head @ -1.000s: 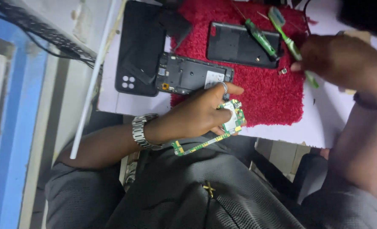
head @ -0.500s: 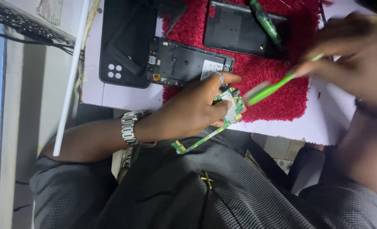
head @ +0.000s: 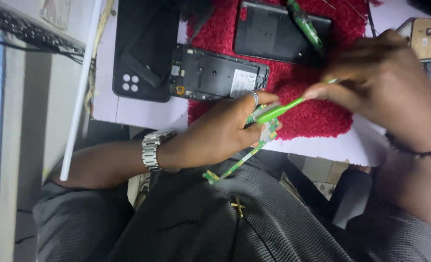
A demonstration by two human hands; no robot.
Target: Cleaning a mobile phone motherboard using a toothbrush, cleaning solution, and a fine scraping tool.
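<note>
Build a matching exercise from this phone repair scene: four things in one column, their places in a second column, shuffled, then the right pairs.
Things:
1. green circuit board with a thin flex strip
2. green plastic brush
3. opened black phone frame
4. silver metal wristwatch

Places:
A. on the left wrist
B. lying partly on the red fuzzy mat
C. in the left hand
D. in the right hand

Pairs: 1-C, 2-D, 3-B, 4-A
</note>
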